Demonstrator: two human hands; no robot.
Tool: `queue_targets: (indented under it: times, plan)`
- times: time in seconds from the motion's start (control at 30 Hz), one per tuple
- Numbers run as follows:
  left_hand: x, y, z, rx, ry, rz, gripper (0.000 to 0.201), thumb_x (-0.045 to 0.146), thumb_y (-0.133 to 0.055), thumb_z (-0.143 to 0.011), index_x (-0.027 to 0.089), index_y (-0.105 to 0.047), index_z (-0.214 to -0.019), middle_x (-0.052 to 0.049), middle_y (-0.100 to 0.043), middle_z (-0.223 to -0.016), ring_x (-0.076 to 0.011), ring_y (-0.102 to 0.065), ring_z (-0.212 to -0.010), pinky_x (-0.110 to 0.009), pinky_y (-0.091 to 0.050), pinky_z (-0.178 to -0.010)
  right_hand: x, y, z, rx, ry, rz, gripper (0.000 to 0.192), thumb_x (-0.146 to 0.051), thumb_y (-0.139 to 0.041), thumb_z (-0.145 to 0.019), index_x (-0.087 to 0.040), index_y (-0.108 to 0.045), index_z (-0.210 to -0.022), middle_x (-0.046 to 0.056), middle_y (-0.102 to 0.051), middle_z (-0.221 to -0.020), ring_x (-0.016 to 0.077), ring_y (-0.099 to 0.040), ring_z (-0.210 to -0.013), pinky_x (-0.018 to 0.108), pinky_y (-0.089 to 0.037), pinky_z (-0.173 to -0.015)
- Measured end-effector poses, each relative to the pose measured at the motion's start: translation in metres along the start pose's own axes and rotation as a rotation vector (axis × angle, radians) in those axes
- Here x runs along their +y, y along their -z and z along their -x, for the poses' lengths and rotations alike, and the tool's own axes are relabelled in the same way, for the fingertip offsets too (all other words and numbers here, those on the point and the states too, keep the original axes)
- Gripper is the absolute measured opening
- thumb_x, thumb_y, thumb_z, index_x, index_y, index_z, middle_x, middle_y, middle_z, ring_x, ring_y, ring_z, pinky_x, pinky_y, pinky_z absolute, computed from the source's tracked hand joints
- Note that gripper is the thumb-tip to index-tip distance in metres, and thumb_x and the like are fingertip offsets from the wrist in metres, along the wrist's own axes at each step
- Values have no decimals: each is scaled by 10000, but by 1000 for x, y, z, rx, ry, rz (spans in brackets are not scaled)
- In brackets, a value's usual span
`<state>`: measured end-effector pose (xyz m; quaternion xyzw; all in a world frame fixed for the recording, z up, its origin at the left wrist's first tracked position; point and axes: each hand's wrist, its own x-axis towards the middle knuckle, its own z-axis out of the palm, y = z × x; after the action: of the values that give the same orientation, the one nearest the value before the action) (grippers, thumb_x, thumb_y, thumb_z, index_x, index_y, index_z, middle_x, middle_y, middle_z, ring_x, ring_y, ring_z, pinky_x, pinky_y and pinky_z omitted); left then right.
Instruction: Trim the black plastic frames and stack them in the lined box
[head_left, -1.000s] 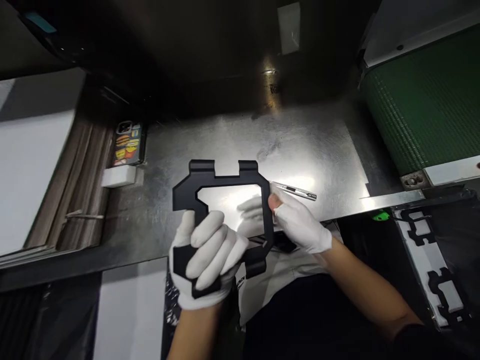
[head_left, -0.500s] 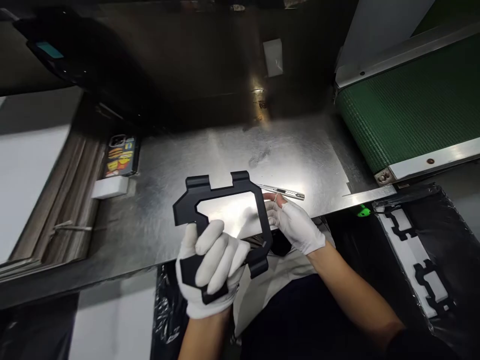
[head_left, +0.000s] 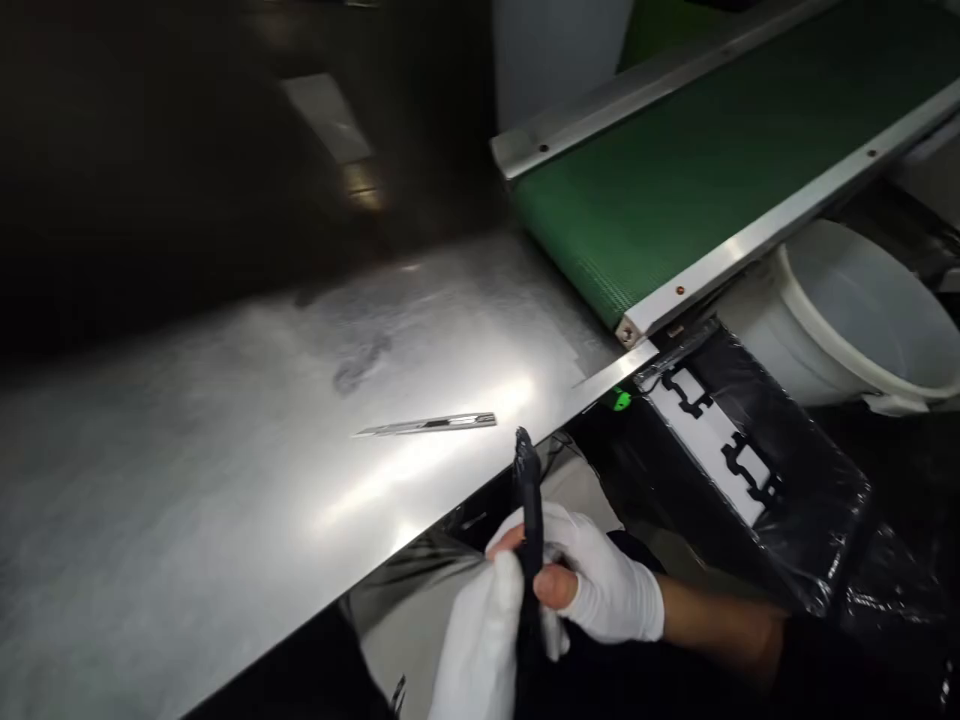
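Edge-on black frame, hands cropped

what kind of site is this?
Likely a factory line workstation: a green conveyor belt meets a steel bench, and gloved hands hold a black moulded part beside a lined bin.

Glossy steel table, matt black plastic frame, white cloth gloves.
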<state>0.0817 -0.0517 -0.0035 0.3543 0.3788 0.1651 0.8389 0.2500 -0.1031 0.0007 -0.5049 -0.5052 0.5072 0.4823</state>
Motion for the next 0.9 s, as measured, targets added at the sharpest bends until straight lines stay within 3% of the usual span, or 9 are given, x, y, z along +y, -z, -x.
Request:
queue_targets:
  times: [0.1,0.2,0.3,0.4,0.53,0.77,0.83,0.9]
  plan:
    - [-5,-19,-21,-59,-6,-106,341,638,-703,-954,310,-793,-971,-67,-770,-801,-373,-787,-918,-442,-669,-756,9,23,25,145,-17,32,599,-770,-557,-1023,-211,-772,-1045,72,-648,-1009,233,-701,-962,387,-578,-866]
    - [-6,-39,-29,-132,5,-183,279,498,-817,-869,329,-803,-1090,-77,-802,-1033,-409,-756,-1155,-474,-659,-968,18,35,42,308,-137,-112,546,-729,-628,-1005,-200,-758,-1053,35,-622,-930,121,-593,-634,268,-483,-590]
    - [-11,-54,-30,-177,55,-332,575,274,-863,-754,354,-754,-1313,-76,-792,-1142,-418,-719,-1250,-510,-599,-1114,25,42,48,370,-266,-306,601,-761,-633,-984,-182,-734,-1112,-20,-584,-744,72,-430,-452,231,-362,-474]
    - [-19,-57,-31,-152,99,-497,796,268,-792,-795,356,-590,-1559,-98,-765,-1319,-423,-620,-1427,-585,-484,-1248,29,49,44,419,-304,-311,632,-788,-650,-953,-176,-753,-1078,32,-652,-788,144,-581,-617,255,-472,-569]
    - [-29,-52,-38,-130,19,-563,852,390,-764,-845,322,-498,-1652,-104,-547,-1681,-418,-329,-1663,-600,-296,-1370,31,56,38,435,-255,-285,588,-755,-682,-947,-183,-785,-1040,86,-698,-1026,210,-652,-921,331,-565,-854]
    - [-5,-67,-37,-82,51,-742,922,363,-834,-833,359,-461,-1676,-88,-399,-1787,-439,-278,-1680,-652,-208,-1385,25,58,34,376,-204,-240,610,-793,-681,-930,-189,-706,-1016,45,-641,-932,180,-602,-817,305,-526,-754]
    - [4,-62,-32,-64,33,-739,894,376,-856,-830,373,-500,-1649,-88,-449,-1759,-458,-343,-1649,-678,-273,-1359,21,80,44,483,-124,-187,546,-756,-672,-951,-211,-640,-955,36,-633,-897,190,-614,-796,326,-539,-751]
    - [10,-41,-28,33,0,-718,782,442,-829,-866,397,-562,-1599,-83,-555,-1684,-482,-446,-1586,-719,-393,-1288,18,122,65,748,-56,-103,475,-717,-535,-1033,-246,-575,-989,18,-617,-854,197,-614,-743,346,-542,-727]
